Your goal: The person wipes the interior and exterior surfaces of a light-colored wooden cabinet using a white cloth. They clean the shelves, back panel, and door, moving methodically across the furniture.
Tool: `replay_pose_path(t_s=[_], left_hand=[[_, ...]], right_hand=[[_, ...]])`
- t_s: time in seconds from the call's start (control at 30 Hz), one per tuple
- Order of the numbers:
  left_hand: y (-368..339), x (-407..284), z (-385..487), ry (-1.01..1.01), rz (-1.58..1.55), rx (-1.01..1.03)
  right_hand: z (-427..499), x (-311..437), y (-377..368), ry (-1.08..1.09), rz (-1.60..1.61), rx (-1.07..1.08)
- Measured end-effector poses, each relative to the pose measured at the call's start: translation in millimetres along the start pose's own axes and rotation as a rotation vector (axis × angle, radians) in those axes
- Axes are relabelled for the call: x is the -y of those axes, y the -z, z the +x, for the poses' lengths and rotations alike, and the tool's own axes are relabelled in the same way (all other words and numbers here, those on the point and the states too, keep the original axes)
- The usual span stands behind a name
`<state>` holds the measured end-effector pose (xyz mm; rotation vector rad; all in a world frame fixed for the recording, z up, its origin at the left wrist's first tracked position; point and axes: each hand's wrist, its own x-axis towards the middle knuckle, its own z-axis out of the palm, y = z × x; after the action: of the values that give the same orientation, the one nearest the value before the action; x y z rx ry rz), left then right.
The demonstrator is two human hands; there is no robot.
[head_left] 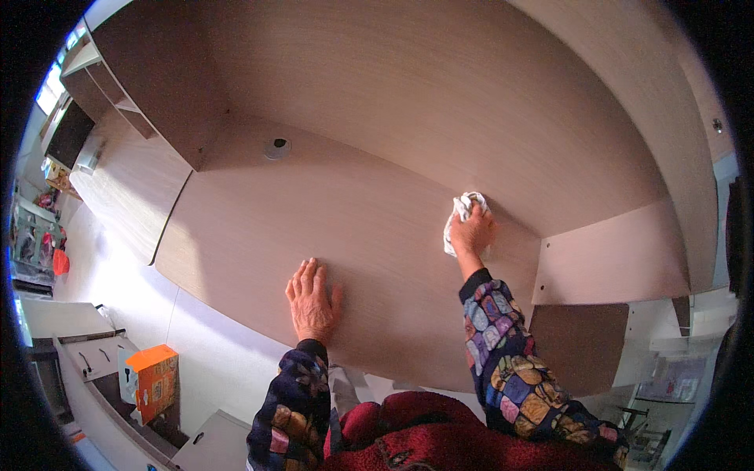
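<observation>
A wood-grain desktop [377, 247] spreads out in front of me. My right hand [473, 231] presses a crumpled white cloth [450, 232] onto it, near the seam with the back panel [412, 100]. Fingers and knuckles cover part of the cloth. Flat on the desktop, closer to the front edge, rests my left hand [314, 300]. Its palm is down, the thumb stands apart, and nothing is in it. Patterned sleeves with dark cuffs cover both forearms.
A round cable hole [278, 148] pierces the desktop at the back left. Side panels [612, 253] bound it at right. Another desk [132, 171] adjoins on the left. An orange cardboard box [156, 380] sits by drawer cabinets [94, 356] at lower left.
</observation>
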<state>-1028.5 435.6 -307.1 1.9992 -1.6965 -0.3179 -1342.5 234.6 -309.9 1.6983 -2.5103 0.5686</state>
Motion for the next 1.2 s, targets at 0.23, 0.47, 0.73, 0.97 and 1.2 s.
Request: replay_pose_path(t_s=[0.23,0.47,0.73,0.97,1.2], left_hand=[[2.2,0.4,-0.3,0.014,-0.004,0.044],[2.1,0.6,0.5,0.000,-0.029,0.016],[-25.8,24.1,-8.2,0.039,-0.157,0.272],[-60.8,50.6,-24.2,-0.332,-0.246,-0.118],[-16.3,55.4,-181.6,-0.074,-0.486,0.125]], right_hand=[[-20.1,139.5,-23.1,0.166,-0.006,0.049],[-60.4,256.3,-35.7,0.613,0.222,0.238],[-212.2,315.6,-44.2,1.149,0.579,0.264],[-377.7,294.9,-8.9,1.397,0.775,1.091],[-309.8,232.2,61.4,0.147,1.457,1.747]])
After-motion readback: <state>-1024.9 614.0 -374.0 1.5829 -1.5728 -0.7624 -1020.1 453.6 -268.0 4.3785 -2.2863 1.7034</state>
